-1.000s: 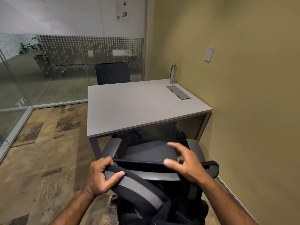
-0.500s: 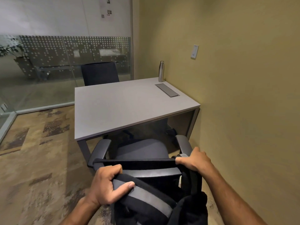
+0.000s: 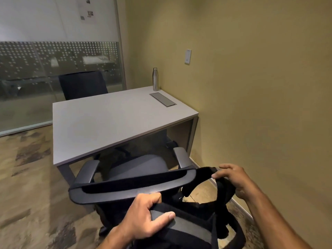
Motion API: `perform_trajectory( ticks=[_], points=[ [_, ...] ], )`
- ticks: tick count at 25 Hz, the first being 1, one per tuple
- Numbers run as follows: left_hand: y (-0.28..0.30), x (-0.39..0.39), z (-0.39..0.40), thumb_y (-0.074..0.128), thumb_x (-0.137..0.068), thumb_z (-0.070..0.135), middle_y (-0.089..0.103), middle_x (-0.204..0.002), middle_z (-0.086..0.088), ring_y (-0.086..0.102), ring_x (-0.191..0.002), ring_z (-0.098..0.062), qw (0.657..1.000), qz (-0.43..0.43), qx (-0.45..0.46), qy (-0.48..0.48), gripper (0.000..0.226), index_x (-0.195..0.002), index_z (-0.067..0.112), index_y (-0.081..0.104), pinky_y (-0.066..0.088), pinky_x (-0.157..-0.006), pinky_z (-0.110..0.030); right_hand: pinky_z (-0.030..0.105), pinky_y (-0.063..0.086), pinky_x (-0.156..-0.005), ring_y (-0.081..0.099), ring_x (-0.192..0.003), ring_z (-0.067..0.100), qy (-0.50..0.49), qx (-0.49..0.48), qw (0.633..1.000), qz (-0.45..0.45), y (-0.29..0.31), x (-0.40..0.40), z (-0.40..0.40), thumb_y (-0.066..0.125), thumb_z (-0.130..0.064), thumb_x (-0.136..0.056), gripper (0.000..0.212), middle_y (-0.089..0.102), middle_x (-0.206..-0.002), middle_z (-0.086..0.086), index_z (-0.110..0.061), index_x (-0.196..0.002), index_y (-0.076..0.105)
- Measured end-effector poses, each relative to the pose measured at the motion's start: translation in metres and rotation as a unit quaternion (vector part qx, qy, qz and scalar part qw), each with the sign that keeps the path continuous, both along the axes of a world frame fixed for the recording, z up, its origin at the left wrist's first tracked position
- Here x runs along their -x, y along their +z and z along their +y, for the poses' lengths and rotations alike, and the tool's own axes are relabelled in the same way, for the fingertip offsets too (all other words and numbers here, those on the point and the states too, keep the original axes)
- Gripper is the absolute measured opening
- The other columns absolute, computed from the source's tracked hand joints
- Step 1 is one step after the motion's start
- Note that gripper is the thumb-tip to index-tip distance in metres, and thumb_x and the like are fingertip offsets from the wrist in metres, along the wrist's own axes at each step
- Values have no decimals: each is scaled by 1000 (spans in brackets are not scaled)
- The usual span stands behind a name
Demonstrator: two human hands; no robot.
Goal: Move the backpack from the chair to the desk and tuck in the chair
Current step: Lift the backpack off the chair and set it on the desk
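Observation:
A black backpack (image 3: 195,229) with grey-striped straps hangs behind the back of a dark office chair (image 3: 136,184). My left hand (image 3: 145,218) grips one grey-striped strap just behind the chair's top rail. My right hand (image 3: 231,178) holds the other black strap, pulled out past the right end of the backrest. The chair's seat faces a grey desk (image 3: 111,123) and sits only partly under its front edge.
A steel bottle (image 3: 155,79) and a metal cable flap (image 3: 163,99) are at the desk's far right, by the yellow wall (image 3: 251,87). A second dark chair (image 3: 83,85) stands behind the desk before a glass partition. Patterned carpet (image 3: 28,186) spreads to the left.
My right hand has drawn the black strap off the chair's right end, out to the right. My left hand keeps its grip on the striped strap. The view has shifted.

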State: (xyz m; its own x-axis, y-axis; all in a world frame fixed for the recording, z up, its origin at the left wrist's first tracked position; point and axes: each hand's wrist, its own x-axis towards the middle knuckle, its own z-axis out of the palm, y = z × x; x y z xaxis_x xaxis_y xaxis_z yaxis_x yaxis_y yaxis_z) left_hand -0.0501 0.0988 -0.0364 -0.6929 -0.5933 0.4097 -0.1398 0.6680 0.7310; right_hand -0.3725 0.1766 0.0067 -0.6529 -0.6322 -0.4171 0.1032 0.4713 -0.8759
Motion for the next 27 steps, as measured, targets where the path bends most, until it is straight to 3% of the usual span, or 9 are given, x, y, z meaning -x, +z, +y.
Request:
perform_trajectory(
  ticks=[2,5,7,11,13,16,18,21,27],
  points=[
    [-10,2,3,81,-81,47,34,-55,16,31,-52,-2,1000,-6,-17,-25,54,-63,27,34,25,-50,-25,45,60,-87,71,-99,39,32,18,999,-8,10,-1,8,89,8,-61,62,72,-107,26,-4,-118,68],
    [-23,3,9,82,-81,47,38,-55,15,34,-54,-1,996,-16,-75,-35,55,-63,23,35,27,-51,-24,26,55,-52,73,-59,21,50,52,997,-12,28,-8,11,86,8,-73,43,76,-75,14,-9,-109,68],
    [-29,12,14,80,-81,48,44,-55,15,39,-54,0,992,-22,-122,-26,50,-65,20,41,31,-51,-24,20,48,-39,64,-41,14,35,72,997,-9,39,-11,11,81,10,-79,31,71,-57,8,-7,-102,68],
    [-32,41,33,66,-84,66,67,-75,14,62,-72,-5,990,-51,-134,-4,40,-82,27,62,52,-69,-30,21,47,-37,60,-37,13,19,86,996,25,58,-4,21,80,9,-81,23,67,-61,12,-4,-96,68],
    [-22,69,51,52,-82,85,68,-90,16,62,-92,-4,987,-120,-100,-36,54,-93,33,65,52,-83,-28,22,46,-39,60,-38,14,32,76,996,46,66,2,27,82,7,-79,25,68,-63,13,-6,-97,69],
    [-6,136,80,36,-68,102,62,-90,14,56,-88,-8,968,-243,-7,-54,81,-93,28,58,47,-84,-34,23,49,-46,63,-42,12,25,77,994,76,74,14,28,85,3,-78,27,71,-70,14,-11,-95,70],
    [0,178,95,40,-72,96,67,-94,0,60,-93,-25,951,-298,58,-52,78,-93,22,56,44,-90,-46,25,51,-47,66,-44,14,-4,90,993,76,75,28,28,86,1,-78,26,73,-72,14,-11,-94,70],
    [-1,218,98,51,-92,64,73,-106,-13,66,-102,-38,945,-311,100,-29,52,-103,15,62,48,-89,-48,24,51,-44,65,-43,14,-43,102,992,56,69,52,33,87,0,-78,25,72,-68,13,-8,-92,67],
    [1,257,88,53,-96,45,74,-100,-16,67,-97,-40,965,-262,6,-10,35,-97,13,68,56,-83,-47,28,56,-52,75,-64,23,-28,130,991,17,55,100,32,89,-14,-80,45,78,-89,17,-13,-117,62]
  ],
)
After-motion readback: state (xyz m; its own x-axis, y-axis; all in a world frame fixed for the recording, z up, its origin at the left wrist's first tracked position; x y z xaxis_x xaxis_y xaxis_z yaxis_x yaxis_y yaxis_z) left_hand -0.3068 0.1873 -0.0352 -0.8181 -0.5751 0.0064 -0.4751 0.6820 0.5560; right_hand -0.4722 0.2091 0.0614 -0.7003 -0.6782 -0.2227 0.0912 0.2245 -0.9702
